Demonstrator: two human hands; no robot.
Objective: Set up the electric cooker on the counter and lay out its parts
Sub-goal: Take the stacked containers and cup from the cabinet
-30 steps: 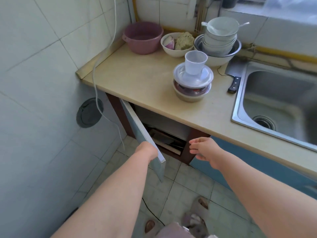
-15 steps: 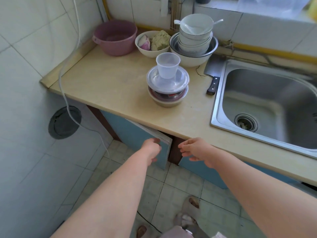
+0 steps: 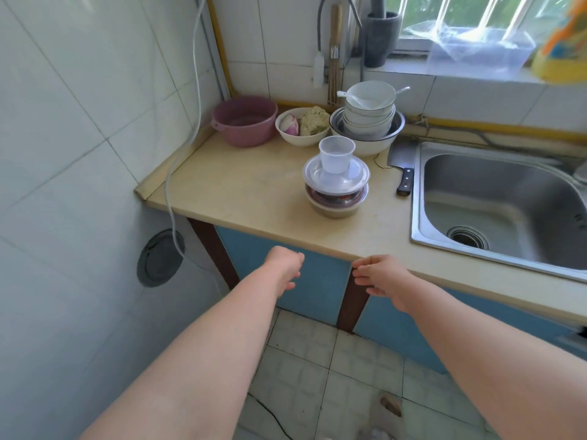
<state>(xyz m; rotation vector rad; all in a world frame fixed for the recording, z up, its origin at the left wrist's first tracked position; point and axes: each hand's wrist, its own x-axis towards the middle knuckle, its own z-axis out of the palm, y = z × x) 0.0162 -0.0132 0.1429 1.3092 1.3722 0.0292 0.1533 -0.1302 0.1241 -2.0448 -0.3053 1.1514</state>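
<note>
No electric cooker shows in the head view. The beige counter point(image 3: 241, 188) runs from the left wall to the steel sink point(image 3: 495, 198). Below its front edge the blue cabinet door point(image 3: 317, 281) stands flush and shut. My left hand point(image 3: 284, 269) hovers in front of that door with fingers loosely curled, holding nothing. My right hand point(image 3: 379, 276) hangs just under the counter edge by the brown post point(image 3: 352, 300), fingers apart and empty.
On the counter stand a pink basin point(image 3: 244, 120), a white bowl of food point(image 3: 301, 125), stacked bowls in a metal basin point(image 3: 368, 122), lidded containers with a plastic cup point(image 3: 336, 182) on top, and a cleaver point(image 3: 403, 169). A white cable point(image 3: 178, 160) hangs down the left wall.
The blue cabinet door, open a second ago, has swung shut under my left hand. Both hands have drawn slightly back from it, and my view has lifted toward the window.
</note>
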